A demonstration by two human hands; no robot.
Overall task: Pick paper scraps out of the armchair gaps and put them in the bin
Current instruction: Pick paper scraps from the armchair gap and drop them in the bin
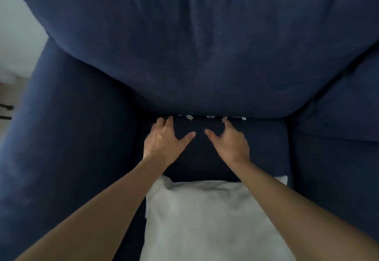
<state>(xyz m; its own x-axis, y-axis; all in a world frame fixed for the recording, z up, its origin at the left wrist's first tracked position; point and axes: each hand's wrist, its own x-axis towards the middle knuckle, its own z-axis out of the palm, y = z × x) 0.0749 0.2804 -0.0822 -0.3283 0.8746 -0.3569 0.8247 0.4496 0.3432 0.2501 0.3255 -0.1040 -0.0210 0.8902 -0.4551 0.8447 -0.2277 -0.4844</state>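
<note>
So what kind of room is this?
Probably a living room at home, though little shows beyond the chair. A big dark blue armchair fills the view, a pale cushion lies on its seat, and both hands reach toward paper scraps in the gap behind the seat.

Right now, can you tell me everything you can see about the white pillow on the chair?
The pillow is pale grey-white, soft-looking cloth with gentle wrinkles, roughly square. It lies flat on the front of the dark blue seat, its near edge cut off by the picture. Both forearms pass over its far corners, so those are partly hidden; whether they touch it is unclear. No paper scraps lie on it.
</note>
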